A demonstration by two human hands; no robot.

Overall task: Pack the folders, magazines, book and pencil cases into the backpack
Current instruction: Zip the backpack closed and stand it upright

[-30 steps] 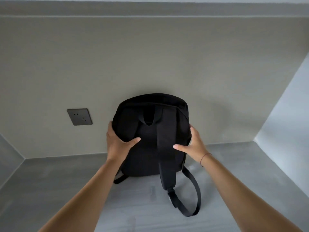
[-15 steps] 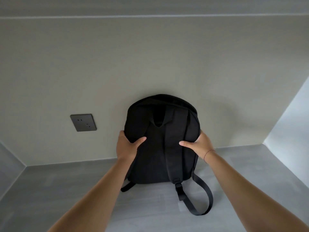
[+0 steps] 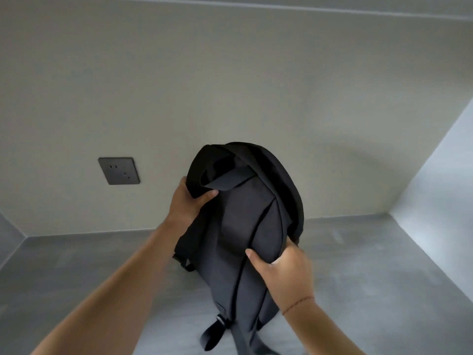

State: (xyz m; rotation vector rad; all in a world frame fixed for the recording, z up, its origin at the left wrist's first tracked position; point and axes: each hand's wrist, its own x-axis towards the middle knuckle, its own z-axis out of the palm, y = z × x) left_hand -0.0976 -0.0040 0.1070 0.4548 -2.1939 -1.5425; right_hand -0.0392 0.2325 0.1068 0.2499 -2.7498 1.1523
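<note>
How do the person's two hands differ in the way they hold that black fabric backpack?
The left hand grips high up, near the top of the black fabric backpack; the right hand grips lower, on its right side. The left hand's thumb lies just under the curled shoulder strap; the right hand's lies beside a seam. Only the right wrist wears a thin red string. Both hands are bare and clasp the backpack from its edges.

Plain beige wall [image 3: 230,85] with a dark socket plate [image 3: 119,171]; grey surface [image 3: 358,265] below.
</note>
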